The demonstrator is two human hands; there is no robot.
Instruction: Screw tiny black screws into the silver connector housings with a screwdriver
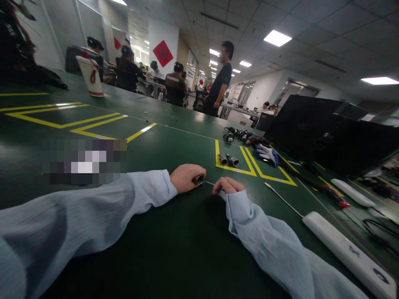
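Over the green table [174, 249], my left hand [186, 177] is closed around a dark metal cylindrical part [198, 179], its round open end facing right. My right hand [230, 187] pinches a thin metal-shafted tool [209, 183], most of it hidden by the fingers. The shaft points left and its tip meets the rim or opening of the cylindrical part; which one I cannot tell. Beyond my right hand lie two grey metal connectors [232, 160], [222, 159] inside a yellow taped rectangle.
To the right lie a white power strip [346, 249], a blue-and-white glove [266, 154] and a red-ended tool [343, 204]. Cables and metal parts [238, 135] are bunched farther back, near black monitors [305, 128]. A paper cup [91, 77] stands far left. People sit and stand beyond.
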